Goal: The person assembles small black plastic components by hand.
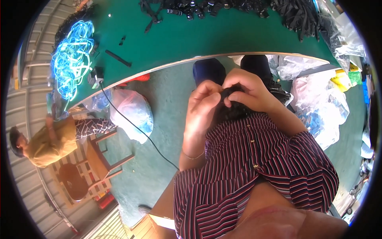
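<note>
A small bundle of black strap [230,104] is held in front of the striped shirt [254,159], below the curved edge of the green surface [207,36]. The left hand [203,107] is pressed against the bundle's left side, its fingers [213,95] curled and pinched onto the black material. The right hand [248,89] is laid over the top of the bundle, its fingers [238,96] bent down and closed on the same material, so that both hands are touching each other across it. A thin bangle [193,156] is worn on the left wrist.

On the green surface, along its far edge, a heap of black straps and buckles [223,7] is spread. Toward the surface's left end a tangle of glowing blue cord [71,59] is piled, with a small black box [96,75] just beside it, from which a black cable [135,127] is run down over the edge to the floor. Under the surface, clear plastic bags [318,103] are heaped to the right and another bag [131,113] to the left. Another person in a mustard top [51,141] is seated left of the surface, beside a wooden chair [99,159].
</note>
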